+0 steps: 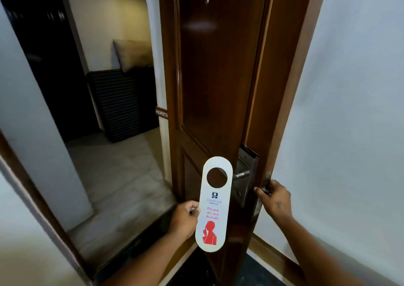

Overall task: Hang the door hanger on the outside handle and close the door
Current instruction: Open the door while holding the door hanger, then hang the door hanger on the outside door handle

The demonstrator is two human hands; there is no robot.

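Two bare hands are at work by a dark brown panelled wooden door (218, 78) that stands ajar. Pinched at its left edge by the left hand (185, 217), a white oblong card door hanger (213, 205) with a round hole and red "Please do not disturb" print stands upright just right of that hand. Up and to the right of it, near the hole, is a silver metal lever handle (242, 173). Across the door's edge, the right hand (276, 199) is curled around the handle on the far face.
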